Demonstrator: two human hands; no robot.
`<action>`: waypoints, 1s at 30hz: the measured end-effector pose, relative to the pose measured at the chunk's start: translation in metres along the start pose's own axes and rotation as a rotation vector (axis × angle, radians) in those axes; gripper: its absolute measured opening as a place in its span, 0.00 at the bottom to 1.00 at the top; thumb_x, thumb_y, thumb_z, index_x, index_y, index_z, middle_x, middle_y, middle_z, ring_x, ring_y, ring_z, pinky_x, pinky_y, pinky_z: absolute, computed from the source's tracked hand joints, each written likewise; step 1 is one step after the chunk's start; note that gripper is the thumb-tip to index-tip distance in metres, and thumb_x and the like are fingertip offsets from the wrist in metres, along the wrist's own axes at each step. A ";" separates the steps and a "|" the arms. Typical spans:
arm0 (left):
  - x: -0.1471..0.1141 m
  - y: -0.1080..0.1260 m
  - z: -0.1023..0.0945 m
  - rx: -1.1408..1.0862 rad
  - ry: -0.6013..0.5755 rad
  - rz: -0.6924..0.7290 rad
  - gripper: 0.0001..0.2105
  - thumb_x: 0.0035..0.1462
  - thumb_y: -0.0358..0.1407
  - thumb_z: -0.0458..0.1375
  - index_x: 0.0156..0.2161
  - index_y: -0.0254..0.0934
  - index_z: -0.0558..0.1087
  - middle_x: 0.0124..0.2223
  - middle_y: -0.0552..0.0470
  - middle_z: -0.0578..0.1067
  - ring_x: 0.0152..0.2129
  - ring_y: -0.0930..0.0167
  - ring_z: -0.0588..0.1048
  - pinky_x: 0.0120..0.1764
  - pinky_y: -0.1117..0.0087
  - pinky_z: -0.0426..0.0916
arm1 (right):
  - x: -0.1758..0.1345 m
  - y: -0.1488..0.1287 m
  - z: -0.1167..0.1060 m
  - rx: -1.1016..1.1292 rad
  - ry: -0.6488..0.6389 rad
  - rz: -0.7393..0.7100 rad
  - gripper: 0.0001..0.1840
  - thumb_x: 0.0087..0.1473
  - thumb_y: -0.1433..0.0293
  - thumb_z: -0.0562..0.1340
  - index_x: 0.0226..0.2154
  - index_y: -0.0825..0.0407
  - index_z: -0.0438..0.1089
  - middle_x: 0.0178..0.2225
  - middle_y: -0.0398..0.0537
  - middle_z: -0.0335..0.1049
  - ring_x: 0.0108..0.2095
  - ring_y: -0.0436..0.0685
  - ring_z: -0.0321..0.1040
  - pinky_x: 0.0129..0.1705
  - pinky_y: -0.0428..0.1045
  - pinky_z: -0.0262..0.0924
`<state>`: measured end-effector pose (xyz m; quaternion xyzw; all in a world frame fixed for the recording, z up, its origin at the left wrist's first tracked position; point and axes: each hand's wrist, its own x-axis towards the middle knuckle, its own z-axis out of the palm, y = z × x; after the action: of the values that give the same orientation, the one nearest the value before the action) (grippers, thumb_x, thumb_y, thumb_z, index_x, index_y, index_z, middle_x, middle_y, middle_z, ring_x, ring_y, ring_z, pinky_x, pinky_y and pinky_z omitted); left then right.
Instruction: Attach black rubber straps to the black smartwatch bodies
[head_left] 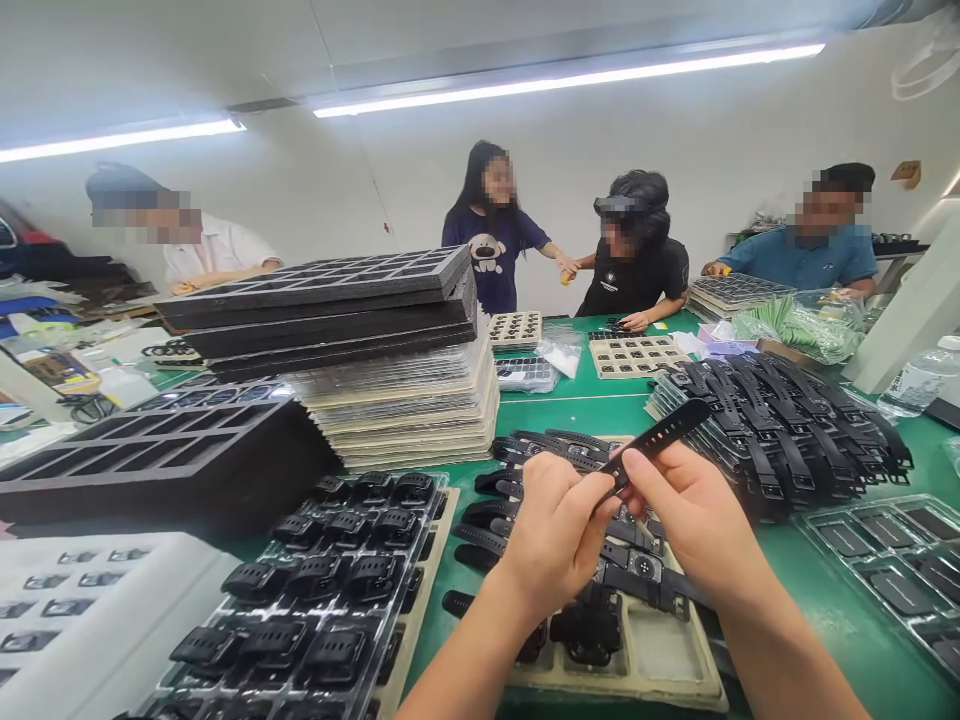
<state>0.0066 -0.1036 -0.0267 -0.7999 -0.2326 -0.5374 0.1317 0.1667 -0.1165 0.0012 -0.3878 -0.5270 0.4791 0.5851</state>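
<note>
Both hands meet over the middle of the bench, pinching a black watch strap with a row of holes. My left hand is closed on its lower end, which the fingers partly cover. Closed around the strap's middle is my right hand, with the holed tip sticking out up and to the right. Beneath them lies a beige compartment tray with black smartwatches on it, their straps spread out to the left. One front compartment shows its bare bottom. A dark coiled watch sits in a compartment beside it.
At left, a clear tray holds rows of coiled watches, beside black foam trays and a tall tray stack. Piled straps and a clear tray of dark pieces lie right. Several people sit or stand across the green bench.
</note>
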 end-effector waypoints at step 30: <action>0.004 0.019 0.022 -1.567 0.023 -1.137 0.13 0.66 0.48 0.59 0.45 0.40 0.67 0.34 0.52 0.77 0.25 0.72 0.76 0.26 0.74 0.68 | 0.006 -0.002 0.002 0.304 0.009 0.229 0.29 0.44 0.48 0.76 0.34 0.48 0.65 0.18 0.33 0.65 0.14 0.47 0.59 0.13 0.43 0.60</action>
<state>0.0350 -0.1085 -0.0313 -0.4236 -0.1593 -0.5312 -0.7162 0.1647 -0.1111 0.0054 -0.3545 -0.3985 0.6150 0.5808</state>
